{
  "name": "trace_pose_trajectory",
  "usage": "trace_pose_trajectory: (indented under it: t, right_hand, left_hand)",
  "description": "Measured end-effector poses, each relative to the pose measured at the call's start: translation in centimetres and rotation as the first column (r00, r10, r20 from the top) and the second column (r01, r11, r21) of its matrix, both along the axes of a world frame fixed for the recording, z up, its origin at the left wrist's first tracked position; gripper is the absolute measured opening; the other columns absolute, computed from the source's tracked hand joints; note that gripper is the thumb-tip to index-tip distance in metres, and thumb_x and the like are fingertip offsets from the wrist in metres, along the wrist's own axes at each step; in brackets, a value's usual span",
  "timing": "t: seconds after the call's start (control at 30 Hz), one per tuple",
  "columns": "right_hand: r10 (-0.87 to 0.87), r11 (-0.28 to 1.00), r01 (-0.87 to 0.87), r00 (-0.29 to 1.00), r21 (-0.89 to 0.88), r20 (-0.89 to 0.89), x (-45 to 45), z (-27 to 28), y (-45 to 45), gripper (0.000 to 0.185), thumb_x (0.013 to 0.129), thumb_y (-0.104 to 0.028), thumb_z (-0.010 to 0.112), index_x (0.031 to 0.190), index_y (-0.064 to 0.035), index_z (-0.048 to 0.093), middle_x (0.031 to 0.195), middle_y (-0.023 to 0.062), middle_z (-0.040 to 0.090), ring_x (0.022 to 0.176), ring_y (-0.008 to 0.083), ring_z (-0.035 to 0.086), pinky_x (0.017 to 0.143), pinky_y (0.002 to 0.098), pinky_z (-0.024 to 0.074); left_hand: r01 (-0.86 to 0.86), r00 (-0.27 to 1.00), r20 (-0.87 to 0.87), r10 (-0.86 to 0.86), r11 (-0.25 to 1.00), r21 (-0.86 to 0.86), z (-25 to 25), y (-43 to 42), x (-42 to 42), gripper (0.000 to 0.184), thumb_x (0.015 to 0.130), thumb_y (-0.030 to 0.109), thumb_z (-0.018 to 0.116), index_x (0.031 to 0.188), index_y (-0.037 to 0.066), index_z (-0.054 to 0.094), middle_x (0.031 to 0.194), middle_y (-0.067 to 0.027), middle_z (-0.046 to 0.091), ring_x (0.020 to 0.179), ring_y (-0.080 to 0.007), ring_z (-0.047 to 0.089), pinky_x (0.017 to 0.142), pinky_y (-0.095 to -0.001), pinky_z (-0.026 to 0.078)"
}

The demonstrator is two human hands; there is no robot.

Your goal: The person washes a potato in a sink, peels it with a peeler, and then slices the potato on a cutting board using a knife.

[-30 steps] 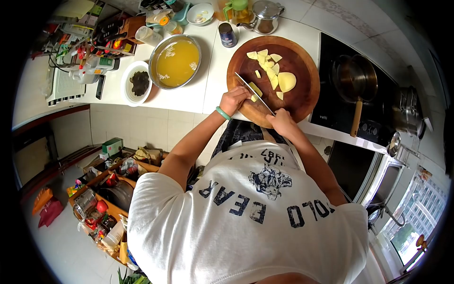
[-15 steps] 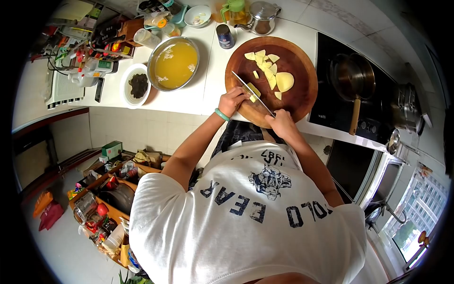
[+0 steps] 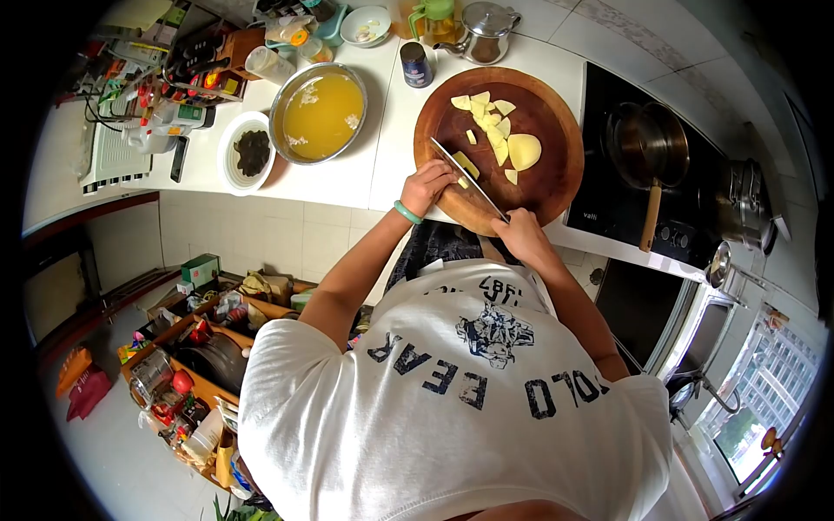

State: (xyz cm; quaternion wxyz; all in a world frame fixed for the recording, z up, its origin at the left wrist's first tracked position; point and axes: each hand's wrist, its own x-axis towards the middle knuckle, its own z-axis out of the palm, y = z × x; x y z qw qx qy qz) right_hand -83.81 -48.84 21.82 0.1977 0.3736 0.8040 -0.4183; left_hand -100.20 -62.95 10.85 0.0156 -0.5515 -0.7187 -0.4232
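Note:
On a round wooden chopping board (image 3: 543, 195), my right hand (image 3: 525, 233) is closed around the handle of a kitchen knife (image 3: 469, 177). The blade slants away to the upper left, seen almost edge-on. My left hand (image 3: 428, 184), with a green bangle (image 3: 407, 212) at the wrist, has its fingers bent and pressed against a potato piece (image 3: 462, 182) close to the blade. Another potato slice (image 3: 466, 162) lies just across the blade. Farther back are several cut potato chunks (image 3: 486, 117) and a larger potato half (image 3: 524, 151), cut side down.
Left of the board stand a metal basin of yellowish liquid (image 3: 362, 122), a white bowl with dark food (image 3: 228, 165) and a dark can (image 3: 415, 66). A kettle (image 3: 488, 35) is behind. To the right, a pan (image 3: 671, 143) sits on the black hob (image 3: 599, 187).
The knife and my right hand have shifted very slightly, and the blade now stands nearer my left fingers. Potato chunks and the left hand's hold look the same.

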Motion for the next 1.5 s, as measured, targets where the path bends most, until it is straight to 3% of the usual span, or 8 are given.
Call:
trace_pose_trajectory:
  t: [0.77, 0.83, 1.03, 1.27, 1.43, 1.5]
  right_hand:
    - [0.010, 0.999, -0.006, 0.997, -0.046, 0.073, -1.2, -1.0, -0.2, 0.042, 0.076, -0.027, 0.056, 0.083, 0.0143, 0.058, 0.077, 0.0335, 0.058, 0.084, 0.0431, 0.061, 0.072, 0.0433, 0.0472]
    - [-0.007, 1.000, 0.007, 1.000, 0.001, 0.016, -0.9, -2.5, -0.5, 0.044, 0.075, -0.029, 0.056, 0.083, 0.0143, 0.058, 0.079, 0.0340, 0.058, 0.085, 0.0438, 0.061, 0.073, 0.0435, 0.0475]
    - [-0.030, 0.998, 0.026, 0.997, 0.057, 0.077, -2.2, -3.8, -1.0, 0.044, 0.073, -0.030, 0.057, 0.084, 0.0130, 0.060, 0.082, 0.0325, 0.060, 0.087, 0.0430, 0.060, 0.075, 0.0440, 0.0472]
    - [-0.058, 0.998, 0.059, 0.994, 0.007, -0.089, -1.3, -2.1, -0.8, 0.042, 0.073, -0.029, 0.058, 0.081, 0.0128, 0.058, 0.076, 0.0332, 0.057, 0.083, 0.0425, 0.061, 0.072, 0.0437, 0.0468]
    - [-0.066, 0.997, 0.069, 0.991, 0.018, -0.120, -1.2, 0.0, 0.5, 0.041, 0.074, -0.029, 0.059, 0.085, 0.0110, 0.060, 0.083, 0.0336, 0.057, 0.087, 0.0441, 0.058, 0.077, 0.0449, 0.0466]
    - [-0.074, 0.996, 0.079, 0.986, 0.029, -0.149, -0.7, -0.2, 0.9, 0.040, 0.075, -0.029, 0.058, 0.086, 0.0099, 0.061, 0.083, 0.0326, 0.058, 0.086, 0.0451, 0.057, 0.077, 0.0453, 0.0463]
  left_hand:
    - [-0.081, 0.995, 0.060, 0.077, 0.994, 0.076, -0.4, 0.2, 0.6, 0.018, 0.064, -0.005, 0.065, 0.080, 0.003, 0.066, 0.082, -0.0075, 0.064, 0.082, -0.0262, 0.062, 0.072, -0.0321, 0.051]
    - [-0.083, 0.995, 0.055, 0.079, 0.994, 0.075, -0.5, 0.3, 0.6, 0.018, 0.063, -0.005, 0.065, 0.080, 0.003, 0.066, 0.082, -0.0075, 0.064, 0.083, -0.0262, 0.062, 0.072, -0.0321, 0.051]
    - [-0.080, 0.996, 0.045, 0.077, 0.994, 0.074, -0.6, 0.0, 0.4, 0.018, 0.063, -0.003, 0.067, 0.080, 0.003, 0.067, 0.081, -0.0077, 0.063, 0.083, -0.0264, 0.062, 0.073, -0.0323, 0.051]
    - [-0.058, 0.997, 0.054, 0.054, 0.996, 0.061, 0.0, -0.1, 0.5, 0.014, 0.068, 0.001, 0.069, 0.081, 0.003, 0.067, 0.084, -0.0087, 0.063, 0.085, -0.0273, 0.061, 0.073, -0.0334, 0.051]
    - [-0.028, 0.999, 0.039, 0.026, 0.998, 0.063, 0.5, 0.4, 0.6, 0.018, 0.066, 0.007, 0.073, 0.082, 0.003, 0.066, 0.086, -0.0092, 0.062, 0.085, -0.0279, 0.060, 0.072, -0.0333, 0.050]
    - [-0.148, 0.973, 0.180, 0.143, 0.989, 0.010, 1.0, 0.4, 1.4, 0.022, 0.064, 0.011, 0.076, 0.082, 0.003, 0.066, 0.089, -0.0088, 0.062, 0.086, -0.0282, 0.059, 0.073, -0.0344, 0.049]
